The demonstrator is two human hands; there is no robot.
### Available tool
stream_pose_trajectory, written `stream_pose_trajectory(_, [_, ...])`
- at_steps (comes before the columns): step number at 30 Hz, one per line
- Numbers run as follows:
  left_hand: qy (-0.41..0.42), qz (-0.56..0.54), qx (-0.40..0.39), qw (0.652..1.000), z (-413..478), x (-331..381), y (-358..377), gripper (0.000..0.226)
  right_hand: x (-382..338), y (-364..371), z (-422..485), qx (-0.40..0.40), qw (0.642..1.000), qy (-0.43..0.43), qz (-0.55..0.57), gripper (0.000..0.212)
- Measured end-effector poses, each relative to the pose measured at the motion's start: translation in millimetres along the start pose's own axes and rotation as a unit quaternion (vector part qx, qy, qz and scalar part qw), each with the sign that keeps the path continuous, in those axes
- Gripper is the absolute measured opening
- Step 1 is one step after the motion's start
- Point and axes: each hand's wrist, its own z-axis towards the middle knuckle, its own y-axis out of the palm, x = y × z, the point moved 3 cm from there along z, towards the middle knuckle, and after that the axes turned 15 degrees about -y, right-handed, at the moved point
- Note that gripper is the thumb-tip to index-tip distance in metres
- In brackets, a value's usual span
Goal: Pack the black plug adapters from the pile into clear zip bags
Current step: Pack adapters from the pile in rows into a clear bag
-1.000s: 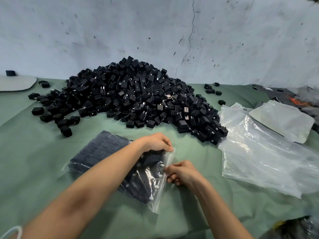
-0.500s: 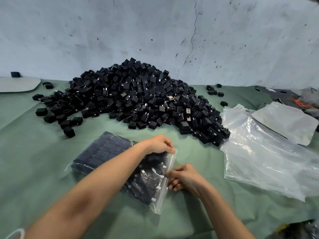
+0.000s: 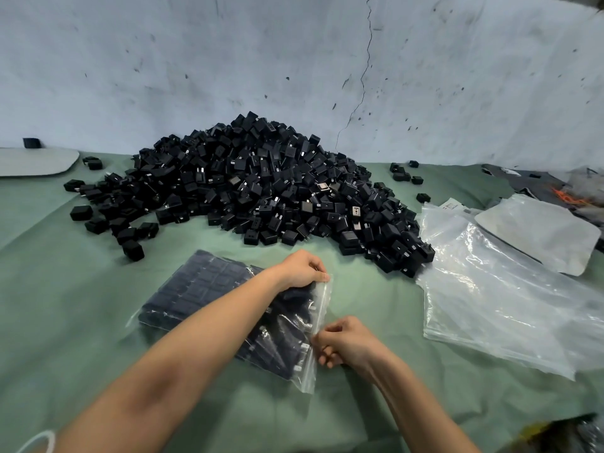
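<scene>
Bag (image 3: pixel 209 299) lies full on the cloth (image 3: pixel 49 289), near the pile (image 3: pixel 261 191). We pinch its far corner with the left hand (image 3: pixel 299 271) (anchor); the right hand (image 3: pixel 346 343) grips the zip edge, probably sealing.

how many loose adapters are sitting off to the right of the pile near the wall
5: three clustered, one nearer the wall, one nearer me. The pile may hide more.
</scene>
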Motion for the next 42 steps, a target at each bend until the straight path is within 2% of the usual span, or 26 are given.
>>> stream_pose_trajectory(10, [0.005, -0.006, 0.008, 1.0, 1.9, -1.7, 0.3, 0.016, 0.5, 4.3, -7.9, -0.005, 1.0, -0.005, 0.0, 0.014])
stream_pose_trajectory(15, [-0.002, -0.009, 0.02, 1.0, 6.5, -2.2, -0.6, 0.014, -1.2, 3.0, -15.3, -0.04, 0.999, -0.005, -0.016, 0.01])
stream_pose_trajectory(21, [-0.002, -0.013, 0.014, 1.0, 8.4, -4.2, -1.2, 0.018, 1.1, 5.0, -15.3, -0.038, 0.999, -0.004, -0.015, 0.016])
stream_pose_trajectory(28, [-0.001, -0.01, 0.012, 1.0, 10.9, -5.7, -1.0, 0.011, -2.2, 2.1, -21.1, -0.093, 0.995, 0.017, -0.011, 0.013])
stream_pose_trajectory(34, [0.004, -0.011, 0.011, 1.0, 9.9, -5.1, -1.6, 0.007, -2.1, 8.9, -22.7, -0.074, 0.997, 0.01, -0.027, 0.009])
stream_pose_trajectory(39, [0.001, -0.008, 0.017, 1.0, 10.8, -5.3, -0.7, 0.007, -1.1, 8.9, -29.3, -0.11, 0.993, 0.029, -0.023, 0.009])
stream_pose_trajectory(42, [0.0, -0.007, 0.017, 1.0, 11.3, -5.6, -0.2, 0.009, 1.3, 11.4, -29.0, -0.102, 0.993, 0.033, -0.04, 0.01])
